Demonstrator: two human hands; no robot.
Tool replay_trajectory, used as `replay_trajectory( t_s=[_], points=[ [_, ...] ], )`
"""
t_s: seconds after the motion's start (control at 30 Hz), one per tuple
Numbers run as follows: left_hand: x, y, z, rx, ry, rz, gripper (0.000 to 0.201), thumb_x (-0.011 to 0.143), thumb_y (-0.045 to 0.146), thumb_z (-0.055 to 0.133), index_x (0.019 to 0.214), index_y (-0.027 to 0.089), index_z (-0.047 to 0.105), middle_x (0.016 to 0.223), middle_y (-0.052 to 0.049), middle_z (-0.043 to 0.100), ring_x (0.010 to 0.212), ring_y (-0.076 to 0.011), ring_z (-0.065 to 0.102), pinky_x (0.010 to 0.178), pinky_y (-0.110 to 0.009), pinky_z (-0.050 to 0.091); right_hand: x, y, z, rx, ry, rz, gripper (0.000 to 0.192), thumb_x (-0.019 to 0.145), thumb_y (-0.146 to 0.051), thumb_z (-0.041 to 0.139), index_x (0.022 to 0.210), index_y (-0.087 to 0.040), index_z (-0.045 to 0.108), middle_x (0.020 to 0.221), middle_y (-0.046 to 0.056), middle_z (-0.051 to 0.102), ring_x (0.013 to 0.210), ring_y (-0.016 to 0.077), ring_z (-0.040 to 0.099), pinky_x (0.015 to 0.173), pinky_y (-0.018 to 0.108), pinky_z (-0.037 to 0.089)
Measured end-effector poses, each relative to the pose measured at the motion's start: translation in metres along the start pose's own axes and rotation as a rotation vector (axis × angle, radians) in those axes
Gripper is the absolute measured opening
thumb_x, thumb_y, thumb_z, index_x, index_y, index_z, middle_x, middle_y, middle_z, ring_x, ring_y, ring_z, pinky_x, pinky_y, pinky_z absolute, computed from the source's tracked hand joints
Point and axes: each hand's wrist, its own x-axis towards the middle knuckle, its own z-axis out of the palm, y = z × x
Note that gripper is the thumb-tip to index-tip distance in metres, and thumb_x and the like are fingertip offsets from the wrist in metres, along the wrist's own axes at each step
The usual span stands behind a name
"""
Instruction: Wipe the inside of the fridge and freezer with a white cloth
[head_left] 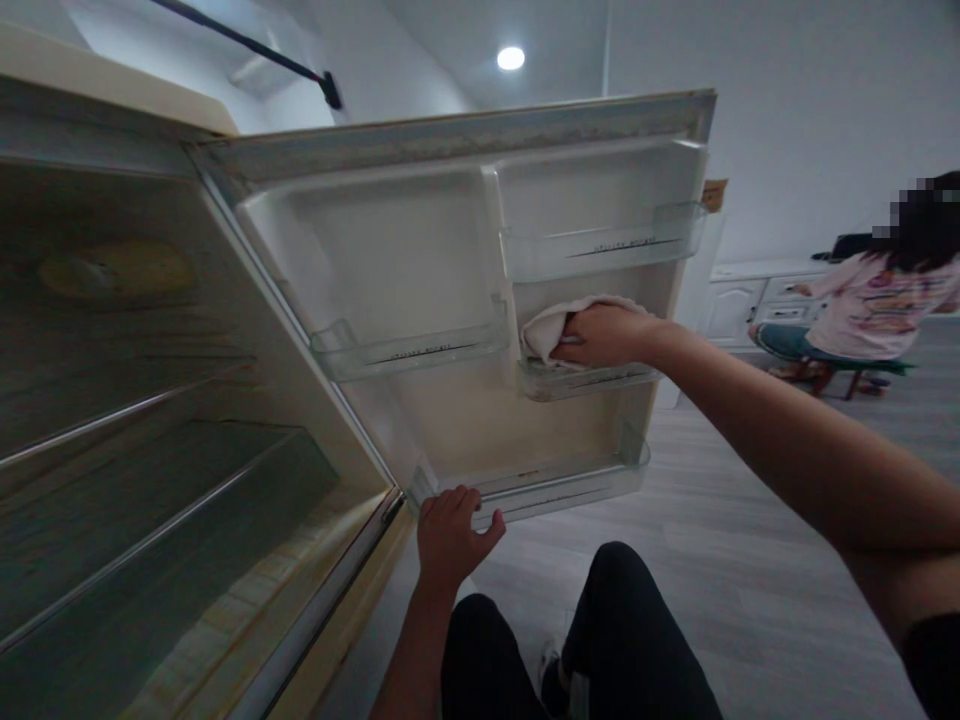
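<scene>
White cloth (541, 332) is bunched around the fingertips of the right hand (604, 335), right of centre frame, stretched left-right just above a door bin (592, 384); pinched or not can't be told. Left hand (451, 532)'s placed farther off, lower centre, thumb spread, at the bottom bin (562, 492).

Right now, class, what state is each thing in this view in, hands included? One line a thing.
Refrigerator door: swung open
Cloth: bunched up
Right hand: closed on the cloth, by the middle right bin
Left hand: fingers bent, thumb apart, at the bottom bin
Both those bins: fitted to the door
Ceiling light: lit
Cabinet door: looks shut
</scene>
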Motion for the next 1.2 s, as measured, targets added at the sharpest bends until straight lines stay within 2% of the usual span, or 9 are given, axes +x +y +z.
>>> replay_trajectory(
  t_s=[0.1,0.3,0.47,0.67,0.83,0.9,0.97,1.1,1.2],
  points=[
    [0.001,0.001,0.002,0.007,0.019,0.000,0.019,0.081,0.036,0.068,0.074,0.022,0.058,0.071,0.000,0.062,0.074,-0.0210,0.061,0.075,-0.037,0.038,0.005,-0.005,0.000,0.040,-0.011,-0.019,0.044,0.099,-0.043,0.056,0.119,-0.010,0.077,0.115,0.019,0.074,0.108,0.0332,0.069,0.091,0.038,0.049],
    [0.002,0.001,0.004,0.026,0.019,0.004,0.019,0.082,0.037,0.068,0.075,0.022,0.058,0.072,0.000,0.062,0.075,-0.0216,0.061,0.076,-0.038,0.038,-0.019,-0.032,-0.007,0.224,0.264,-0.310,0.032,0.099,-0.033,0.054,0.097,-0.012,0.078,0.100,0.013,0.074,0.094,0.0229,0.066,0.080,0.030,0.041],
    [-0.001,-0.002,0.000,0.011,0.017,0.019,0.018,0.081,0.036,0.068,0.075,0.022,0.058,0.073,0.001,0.062,0.075,-0.0209,0.061,0.075,-0.037,0.038,-0.042,-0.041,-0.003,0.386,0.271,-0.457,0.040,0.105,-0.039,0.045,0.090,-0.013,0.073,0.092,0.009,0.069,0.085,0.0165,0.058,0.078,0.027,0.038],
    [-0.002,-0.004,-0.002,0.012,0.028,0.038,0.018,0.080,0.036,0.068,0.075,0.022,0.058,0.072,0.001,0.061,0.073,-0.0204,0.060,0.075,-0.037,0.038,-0.048,0.004,0.006,0.428,0.159,-0.295,0.049,0.102,-0.047,0.042,0.080,-0.013,0.070,0.070,0.002,0.060,0.069,0.0134,0.052,0.067,0.025,0.035],
    [-0.003,-0.005,0.000,0.031,0.037,0.054,0.020,0.081,0.038,0.068,0.074,0.022,0.058,0.071,0.001,0.060,0.072,-0.0205,0.059,0.072,-0.037,0.037,-0.079,0.023,0.025,0.157,0.386,0.025,0.037,0.099,-0.036,0.047,0.081,-0.014,0.070,0.079,0.010,0.067,0.074,0.0198,0.060,0.070,0.029,0.041],
    [-0.003,-0.005,0.001,0.040,0.045,0.059,0.021,0.080,0.039,0.067,0.072,0.022,0.057,0.069,0.001,0.059,0.070,-0.0205,0.058,0.072,-0.037,0.036,-0.091,0.016,0.039,0.064,0.541,0.058,0.034,0.099,-0.034,0.048,0.085,-0.014,0.072,0.088,0.013,0.069,0.083,0.0229,0.063,0.077,0.032,0.045],
    [-0.002,-0.005,0.001,0.038,0.051,0.062,0.021,0.080,0.038,0.067,0.072,0.022,0.057,0.069,0.001,0.058,0.070,-0.0206,0.058,0.072,-0.037,0.036,-0.097,0.001,0.054,0.021,0.632,-0.060,0.032,0.099,-0.036,0.051,0.089,-0.016,0.074,0.094,0.014,0.070,0.093,0.0248,0.064,0.089,0.036,0.048],
    [0.000,-0.002,-0.001,0.041,0.048,0.066,0.021,0.081,0.038,0.068,0.072,0.022,0.056,0.068,0.001,0.058,0.071,-0.0210,0.059,0.072,-0.038,0.036,-0.086,-0.043,0.081,-0.022,0.607,-0.367,0.028,0.098,-0.041,0.058,0.091,-0.021,0.076,0.097,0.010,0.070,0.106,0.0260,0.061,0.107,0.046,0.043],
    [0.003,-0.001,-0.001,0.062,0.022,0.046,0.023,0.080,0.038,0.068,0.070,0.023,0.055,0.067,0.001,0.057,0.070,-0.0216,0.059,0.071,-0.038,0.035,-0.064,-0.072,0.094,-0.043,0.692,-0.378,0.025,0.100,-0.041,0.058,0.099,-0.024,0.076,0.111,0.009,0.069,0.121,0.0274,0.056,0.115,0.050,0.037]
  ],
)
